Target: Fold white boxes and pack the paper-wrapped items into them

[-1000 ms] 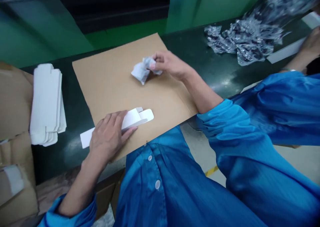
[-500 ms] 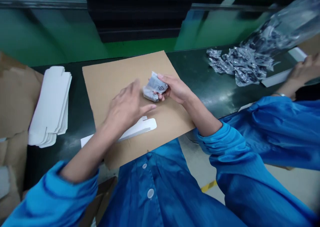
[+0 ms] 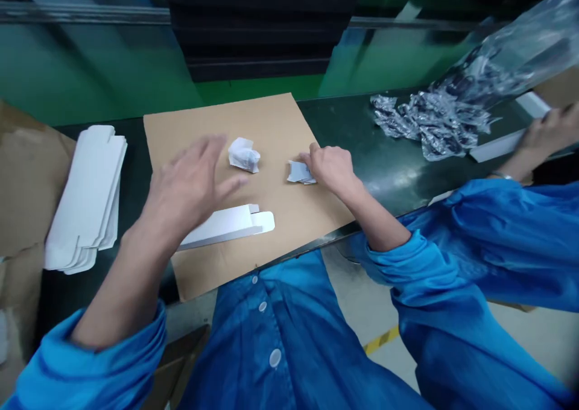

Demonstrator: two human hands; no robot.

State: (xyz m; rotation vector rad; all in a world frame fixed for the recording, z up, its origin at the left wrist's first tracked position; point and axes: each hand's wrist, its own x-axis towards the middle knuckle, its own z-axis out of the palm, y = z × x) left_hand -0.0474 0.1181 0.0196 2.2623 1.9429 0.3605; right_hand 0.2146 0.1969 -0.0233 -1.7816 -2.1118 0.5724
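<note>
Writing: faint grey marks on a crumpled white packet (image 3: 244,155), too blurred to read. Packet: soft thin wrapping, lying past the middle of a brown cardboard sheet (image 3: 294,217), toward its far edge. Second packet (image 3: 299,172): pale, flatter, by the sheet's right edge. Right hand (image 3: 332,167): fingers curled over that packet's right end; cannot tell whether they grip it or only rest there. Left hand (image 3: 187,178): spread and released, thumb apart, raised over the sheet's left half. Containers: one slim white carton (image 3: 217,223), smooth card, lying along the sheet's near edge, flaps standing out at its right end, contents not visible; clear plastic bag (image 3: 538,42) at the far right corner of the tabletop, dark objects within; brown cardboard box (image 3: 27,187), creased, at the tabletop's left edge. Loose stock: stack of flattened white cartons (image 3: 85,199) near the tabletop's left edge; heap of dark items in clear glossy film (image 3: 436,120) along the far edge, right half. Tabletop (image 3: 389,178): dark green, slightly shiny. Co-worker's hand (image 3: 549,129): right edge, blurred, beside a white-sided box (image 3: 497,146).
</note>
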